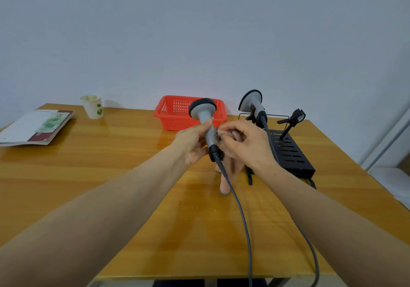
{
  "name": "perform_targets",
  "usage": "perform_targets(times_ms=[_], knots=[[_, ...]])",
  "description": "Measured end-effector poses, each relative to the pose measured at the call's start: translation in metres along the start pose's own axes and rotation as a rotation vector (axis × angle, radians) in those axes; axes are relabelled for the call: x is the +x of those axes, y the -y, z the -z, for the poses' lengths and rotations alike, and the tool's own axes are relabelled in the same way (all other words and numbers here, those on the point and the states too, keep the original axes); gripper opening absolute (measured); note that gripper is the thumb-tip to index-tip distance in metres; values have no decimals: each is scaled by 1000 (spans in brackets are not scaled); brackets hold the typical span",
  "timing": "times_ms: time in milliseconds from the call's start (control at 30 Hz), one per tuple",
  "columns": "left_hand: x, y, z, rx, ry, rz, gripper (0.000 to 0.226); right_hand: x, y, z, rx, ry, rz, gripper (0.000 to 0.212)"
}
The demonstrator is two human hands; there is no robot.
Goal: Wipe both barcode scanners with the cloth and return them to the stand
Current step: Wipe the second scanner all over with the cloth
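Observation:
My left hand (192, 141) grips the handle of a grey barcode scanner (203, 111) with a black head, held upright above the table's middle. My right hand (243, 144) pinches a pinkish cloth (227, 176) against the scanner's handle; the cloth hangs down below my hands. The scanner's grey cable (241, 215) runs toward the table's front edge. A second grey scanner (253, 103) sits upright in the left holder of the black stand (290, 151) at the right. The stand's right holder (292, 119) holds nothing.
A red plastic basket (175, 112) stands behind the held scanner. A paper cup (92, 106) and a magazine (35, 127) lie at the far left of the wooden table (111, 164). A second cable (310, 249) trails off the front edge.

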State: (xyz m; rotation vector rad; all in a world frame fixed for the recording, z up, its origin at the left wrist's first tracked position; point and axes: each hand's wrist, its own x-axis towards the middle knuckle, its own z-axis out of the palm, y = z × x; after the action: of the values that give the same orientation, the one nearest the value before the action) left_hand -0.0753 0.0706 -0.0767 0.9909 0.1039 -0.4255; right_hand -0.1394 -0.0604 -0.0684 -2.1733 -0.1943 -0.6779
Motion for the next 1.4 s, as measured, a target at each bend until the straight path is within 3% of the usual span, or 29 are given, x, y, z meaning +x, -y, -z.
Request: perform_targets(times_ms=[133,267,567,800,1100,1267,1333,1400], knots=[[-3,4,-4,22,16,-1,23,-1,-2,-6,-40,63,34,15],[-5,4,-6,-32,13,-2,32,9,2,-14,-84,19,-1,13],[-10,-1,-9,-84,111,-8,30,33,17,-16,-153,-34,-30,18],[-16,-2,-5,48,184,-57,30,46,22,-17,-279,-41,36,18],[-17,-8,7,93,215,-73,38,51,7,-24,-374,-63,-48,17],[-15,-11,12,45,205,-66,33,46,-13,-26,-552,154,-58,18],[-12,-12,14,51,186,-67,34,45,-18,-21,-501,133,-124,18],[-11,-13,15,60,185,-68,33,46,-17,-15,-339,-6,-148,17]])
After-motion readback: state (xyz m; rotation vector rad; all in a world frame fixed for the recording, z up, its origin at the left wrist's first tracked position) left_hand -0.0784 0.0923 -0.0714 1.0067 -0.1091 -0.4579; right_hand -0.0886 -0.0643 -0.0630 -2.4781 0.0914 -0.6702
